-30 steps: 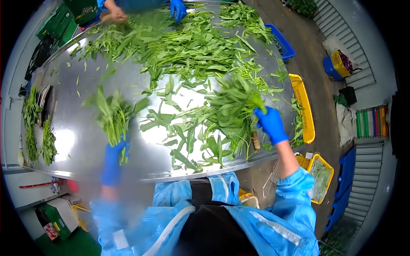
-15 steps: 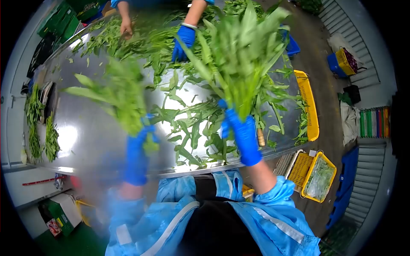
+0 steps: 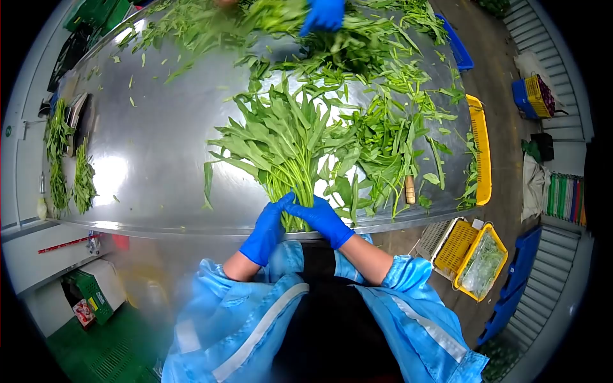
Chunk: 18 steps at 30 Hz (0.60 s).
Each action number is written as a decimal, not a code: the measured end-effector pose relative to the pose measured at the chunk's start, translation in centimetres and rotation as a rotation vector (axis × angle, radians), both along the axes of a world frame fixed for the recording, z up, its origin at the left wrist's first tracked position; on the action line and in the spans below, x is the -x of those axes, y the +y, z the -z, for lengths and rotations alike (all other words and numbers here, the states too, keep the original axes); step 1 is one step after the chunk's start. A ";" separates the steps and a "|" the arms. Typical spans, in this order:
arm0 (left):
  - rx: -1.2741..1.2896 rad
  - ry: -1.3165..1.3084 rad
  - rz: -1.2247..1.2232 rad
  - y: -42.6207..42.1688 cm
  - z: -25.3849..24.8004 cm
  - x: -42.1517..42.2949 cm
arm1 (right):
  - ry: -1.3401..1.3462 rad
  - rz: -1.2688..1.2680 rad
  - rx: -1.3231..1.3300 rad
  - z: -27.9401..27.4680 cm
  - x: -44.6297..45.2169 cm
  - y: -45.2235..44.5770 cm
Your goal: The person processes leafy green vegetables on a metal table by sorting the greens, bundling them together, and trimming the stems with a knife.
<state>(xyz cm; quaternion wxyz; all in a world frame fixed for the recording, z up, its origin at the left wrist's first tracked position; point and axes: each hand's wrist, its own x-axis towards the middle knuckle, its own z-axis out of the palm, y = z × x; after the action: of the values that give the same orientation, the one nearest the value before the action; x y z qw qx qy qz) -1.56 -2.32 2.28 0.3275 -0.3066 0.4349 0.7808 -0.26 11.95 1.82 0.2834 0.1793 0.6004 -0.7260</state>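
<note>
A bunch of leafy greens [image 3: 284,143], with long leaves and pale green stems, lies at the near edge of the metal table [image 3: 159,172]. Its leaves point away from me. My left hand [image 3: 268,226], in a blue glove, is closed around the stems from the left. From the right, my gloved right hand [image 3: 322,220] grips the same stems, and the two hands touch. Loose greens [image 3: 383,134] spread to the right of the bunch. Among them lies a wooden handle [image 3: 410,189]; whatever it belongs to is hidden under leaves.
Across the table, a co-worker's blue-gloved hand [image 3: 324,16] is over more greens. A yellow basket [image 3: 482,153] stands at the right edge. Small bundles of greens [image 3: 83,179] lie at the far left. On the floor at right is a yellow crate [image 3: 482,262] holding greens.
My hands, apart and each holding raised greens, have come together at the table's near edge. The greens are now one bunch, lowered onto the table. The co-worker's gloved hand has shifted right.
</note>
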 end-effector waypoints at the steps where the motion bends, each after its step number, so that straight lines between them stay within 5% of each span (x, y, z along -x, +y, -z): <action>1: -0.002 -0.024 -0.004 -0.1 0.2 0.1 | -0.023 0.002 0.060 0.1 0.0 0.0; 8: -0.081 0.018 0.158 -2.4 0.3 0.5 | -0.108 0.015 0.064 -1.0 0.6 2.1; 18: 0.127 0.042 0.170 -1.6 -1.6 2.3 | -0.170 -0.001 0.235 -3.9 2.3 2.8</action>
<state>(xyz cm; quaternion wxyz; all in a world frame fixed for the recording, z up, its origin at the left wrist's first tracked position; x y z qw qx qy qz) -3.82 -3.87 3.84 0.3632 -0.2724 0.5148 0.7272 -2.52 14.78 5.70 0.3528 0.2055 0.4851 -0.7733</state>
